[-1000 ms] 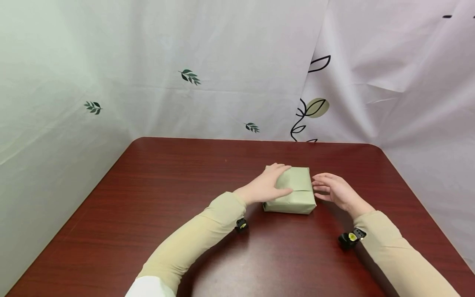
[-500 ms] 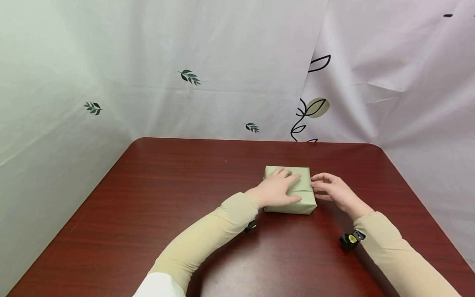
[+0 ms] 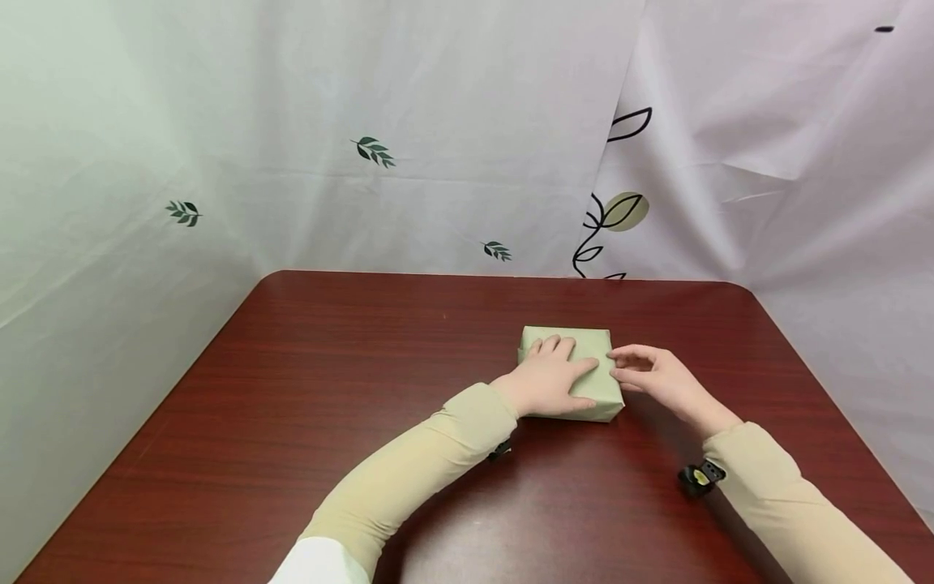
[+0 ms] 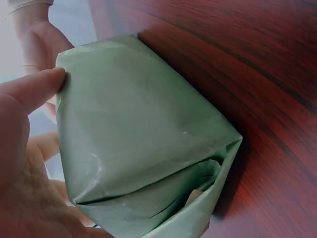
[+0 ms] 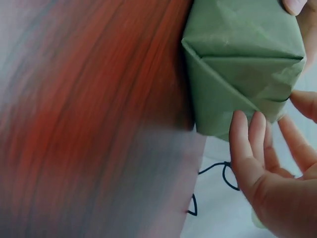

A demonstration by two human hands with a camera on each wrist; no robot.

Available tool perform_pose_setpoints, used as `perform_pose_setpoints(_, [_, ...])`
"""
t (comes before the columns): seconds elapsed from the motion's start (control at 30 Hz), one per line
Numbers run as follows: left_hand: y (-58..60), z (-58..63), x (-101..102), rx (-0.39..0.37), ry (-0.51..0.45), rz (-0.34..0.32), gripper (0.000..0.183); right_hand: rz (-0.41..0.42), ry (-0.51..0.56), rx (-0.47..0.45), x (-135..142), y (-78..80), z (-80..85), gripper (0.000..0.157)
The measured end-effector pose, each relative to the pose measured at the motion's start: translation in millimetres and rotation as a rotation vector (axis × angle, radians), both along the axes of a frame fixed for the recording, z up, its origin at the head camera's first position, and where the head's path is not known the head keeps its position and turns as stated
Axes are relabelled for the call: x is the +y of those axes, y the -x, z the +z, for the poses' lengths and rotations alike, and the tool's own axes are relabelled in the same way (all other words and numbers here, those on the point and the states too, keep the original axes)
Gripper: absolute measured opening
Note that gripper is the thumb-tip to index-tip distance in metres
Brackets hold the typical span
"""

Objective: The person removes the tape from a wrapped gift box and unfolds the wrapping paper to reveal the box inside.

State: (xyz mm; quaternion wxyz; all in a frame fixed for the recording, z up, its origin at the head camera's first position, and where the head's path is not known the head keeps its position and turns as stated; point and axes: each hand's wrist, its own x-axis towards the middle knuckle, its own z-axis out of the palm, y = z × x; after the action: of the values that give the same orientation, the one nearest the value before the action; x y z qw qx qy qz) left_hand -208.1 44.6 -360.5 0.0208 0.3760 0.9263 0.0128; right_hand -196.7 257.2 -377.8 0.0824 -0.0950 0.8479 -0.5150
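A box wrapped in light green paper point(image 3: 576, 341) sits on the table toward the back right. My left hand point(image 3: 550, 383) rests on its top, fingers spread; the left wrist view shows its thumb point(image 4: 37, 89) along the upper edge. Nearest that camera, the left end of the wrap point(image 4: 158, 208) is loosely folded, with a gap and a small tan patch inside. My right hand point(image 3: 660, 377) is at the right end, loosely bent fingertips touching it. There, the right wrist view shows a flap point(image 5: 242, 82) with diagonal folds, and fingers point(image 5: 240, 139) against its lower part.
The dark red wooden table point(image 3: 350, 365) has rounded far corners. Behind and beside it hangs a pale curtain point(image 3: 467, 122) with printed leaves. Small black wrist cameras point(image 3: 696, 478) sit under the beige sleeves point(image 3: 416, 462).
My left hand has moved right and toward me, from the box's left part to flat on its top. My right hand's fingertips have come in to the right end. The box has stayed in place.
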Motion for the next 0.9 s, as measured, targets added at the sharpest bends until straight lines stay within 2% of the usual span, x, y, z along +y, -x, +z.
perform_pose_setpoints(0.2, [-0.9,2.6,-0.5,0.011,0.012,-0.003,0.060,-0.019,-0.192,0.104,1.8,-2.3,1.5,0.038])
perform_pose_setpoints(0.5, [-2.0,1.1,-0.2,0.060,0.040,-0.023,0.059,-0.040,-0.226,0.146,1.3,-0.6,-1.2,0.028])
perform_pose_setpoints(0.6, [-2.4,1.3,-0.2,0.074,0.056,-0.028,0.058,-0.056,-0.166,0.097,1.1,0.4,-3.3,0.028])
perform_pose_setpoints(0.77, [-2.4,2.6,1.3,0.104,0.070,-0.030,0.057,-0.049,0.060,-0.018,1.7,1.8,-6.5,0.028])
perform_pose_setpoints(0.9, [-2.2,3.4,3.8,0.119,0.067,-0.017,0.056,-0.028,0.199,-0.082,2.0,3.9,-7.5,0.018])
